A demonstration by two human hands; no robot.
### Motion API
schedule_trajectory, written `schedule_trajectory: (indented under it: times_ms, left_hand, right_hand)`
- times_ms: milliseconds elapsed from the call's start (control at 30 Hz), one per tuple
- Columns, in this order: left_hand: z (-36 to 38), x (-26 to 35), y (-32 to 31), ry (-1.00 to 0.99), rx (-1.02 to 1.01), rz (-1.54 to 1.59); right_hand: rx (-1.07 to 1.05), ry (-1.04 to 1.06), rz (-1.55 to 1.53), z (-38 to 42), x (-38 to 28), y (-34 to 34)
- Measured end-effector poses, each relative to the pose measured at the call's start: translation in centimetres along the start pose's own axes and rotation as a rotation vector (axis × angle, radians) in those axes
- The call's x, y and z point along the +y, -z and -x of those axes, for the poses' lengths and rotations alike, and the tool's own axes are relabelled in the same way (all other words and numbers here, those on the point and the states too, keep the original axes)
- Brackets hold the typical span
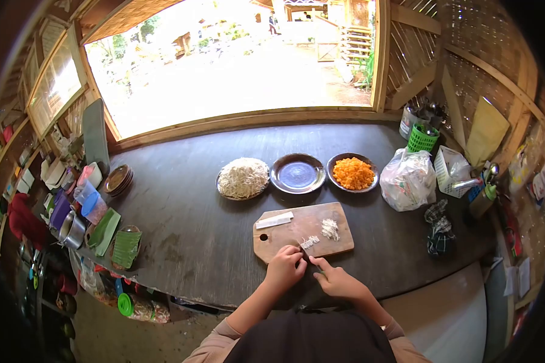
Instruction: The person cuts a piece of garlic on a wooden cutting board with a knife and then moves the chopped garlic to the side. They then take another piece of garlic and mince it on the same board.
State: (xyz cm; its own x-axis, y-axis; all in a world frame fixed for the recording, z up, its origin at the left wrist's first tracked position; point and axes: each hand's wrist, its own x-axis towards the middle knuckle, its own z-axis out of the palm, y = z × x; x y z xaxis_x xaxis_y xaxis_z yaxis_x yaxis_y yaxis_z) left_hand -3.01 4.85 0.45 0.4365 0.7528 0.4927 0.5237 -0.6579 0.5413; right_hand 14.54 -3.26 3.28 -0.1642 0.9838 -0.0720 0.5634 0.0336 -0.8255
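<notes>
A wooden cutting board (312, 221) with a hole near its left end lies on the dark table in front of me. My right hand (340, 283) grips a knife (306, 253), its blade over the board's front part. Beside the blade my left hand (286, 267) rests on the board's front edge with curled fingers; what they press on is hidden. Small white chopped pieces (309, 242) lie just beyond the knife. Farther right is a pile of white shreds (330, 229). A long white strip (275, 220) lies along the board's back left.
Behind the board stand a plate of white shreds (242, 189), a bare dark plate (297, 186) and a plate of diced orange pieces (364, 185). A plastic bag (408, 181) and a dark cloth (439, 233) are at right. Banana leaf pieces (127, 247) lie at left.
</notes>
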Motion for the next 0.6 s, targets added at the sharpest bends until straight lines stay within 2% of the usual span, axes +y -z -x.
schedule_trajectory:
  times_ms: [133,333,400,533,600]
  left_hand:
    - [0.1,-0.2,-0.4,0.014,-0.006,0.003]
    - [0.1,-0.3,-0.4,0.006,-0.004,-0.005]
    - [0.2,-0.3,-0.5,0.01,-0.006,-0.026]
    - [0.2,-0.1,-0.2,-0.001,0.008,-0.011]
    - [0.1,0.0,-0.1,-0.007,0.005,0.005]
  right_hand:
    - [0.053,0.008,-0.009,-0.7,0.2,-0.8]
    - [0.006,-0.031,0.025,0.7,-1.6,0.8]
    - [-0.104,-0.175,0.026,1.2,-2.6,1.7]
    - [-0.09,-0.122,0.011,1.2,-1.9,1.3]
    - [-0.018,-0.04,-0.001,0.7,-1.0,0.6]
